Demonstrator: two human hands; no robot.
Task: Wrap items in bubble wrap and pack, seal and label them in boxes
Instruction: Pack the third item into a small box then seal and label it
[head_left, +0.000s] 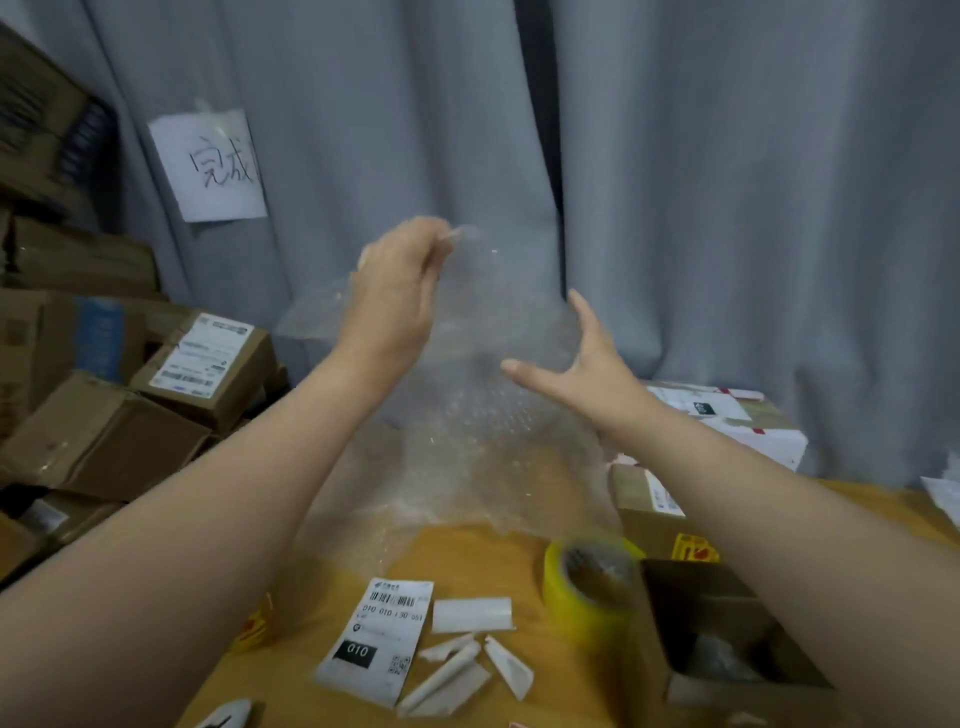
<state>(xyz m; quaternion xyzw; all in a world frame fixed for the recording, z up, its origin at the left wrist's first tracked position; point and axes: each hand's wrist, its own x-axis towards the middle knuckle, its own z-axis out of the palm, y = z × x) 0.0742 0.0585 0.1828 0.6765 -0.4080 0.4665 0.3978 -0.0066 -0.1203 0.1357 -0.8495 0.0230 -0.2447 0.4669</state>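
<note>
Left hand (400, 296) pinches bubble wrap (483, 415), fingertips (445, 235) blurred.

two hands, the left hand (397, 296) and the right hand (589, 371). one bubble wrap sheet (483, 421). one yellow tape roll (563, 603). one open box (670, 629). one paper sign (208, 166).
</note>
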